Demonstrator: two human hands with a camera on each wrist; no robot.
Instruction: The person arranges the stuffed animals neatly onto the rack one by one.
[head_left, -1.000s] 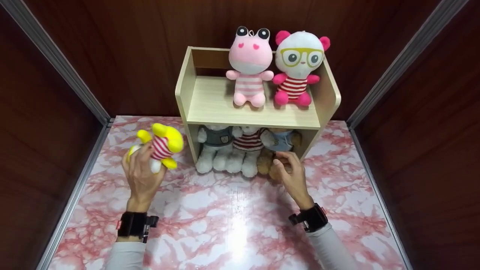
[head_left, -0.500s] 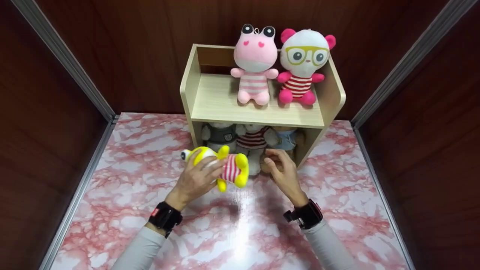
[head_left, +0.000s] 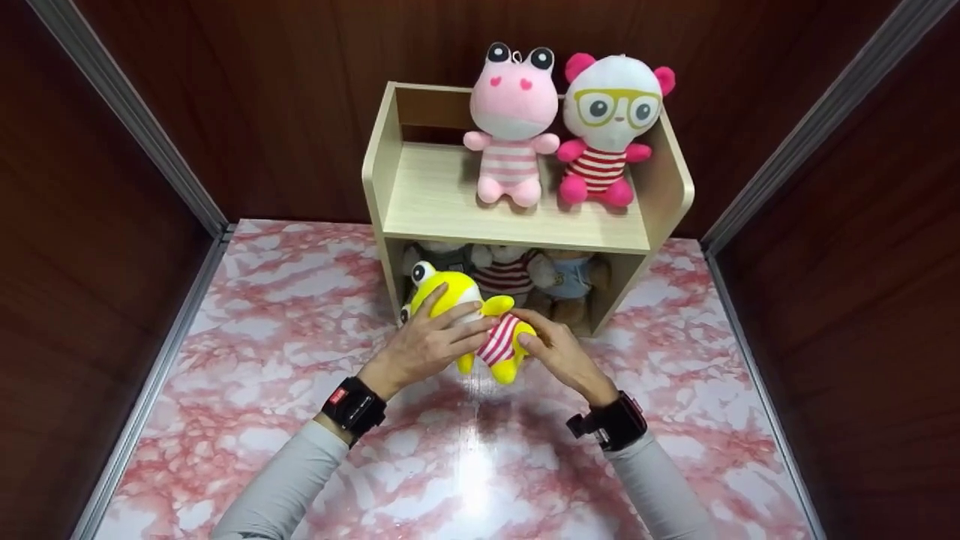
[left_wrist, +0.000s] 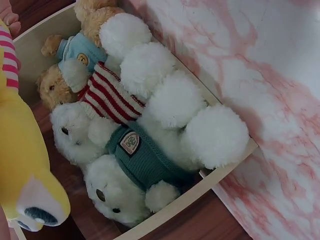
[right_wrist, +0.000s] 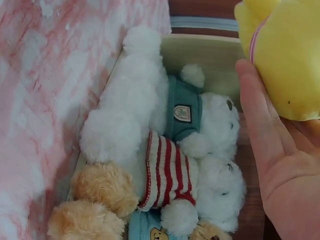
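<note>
In the head view a yellow plush frog (head_left: pixel 457 289), with bulging eyes and a pink-and-white striped body, lies sideways in front of the shelf unit (head_left: pixel 427 225). My left hand (head_left: pixel 424 349) grips it round the head and upper body, fingers spread across the white muzzle. At its feet, my right hand (head_left: pixel 562 352) holds the leg end, thumb on a yellow foot and fingers behind. The left wrist view catches the frog's yellow head (left_wrist: pixel 22 145) at its edge. From the right wrist, straight-looking fingers (right_wrist: pixel 257 110) lie against the yellow plush (right_wrist: pixel 295 60).
A pink plush frog (head_left: pixel 510 112) and a white-and-pink plush panda (head_left: pixel 604 161) sit on the upper shelf. Below, several teddy bears fill the lower compartment: one in green (left_wrist: pixel 142 155), one in red stripes (left_wrist: pixel 112 95), a brown one in blue (left_wrist: pixel 82 52). Dark wooden walls (head_left: pixel 285 112) surround the marbled table (head_left: pixel 285 360).
My left hand has carried the yellow plush frog from the left to the front of the shelf unit, turning it over. My right hand has moved slightly left and taken its feet.
</note>
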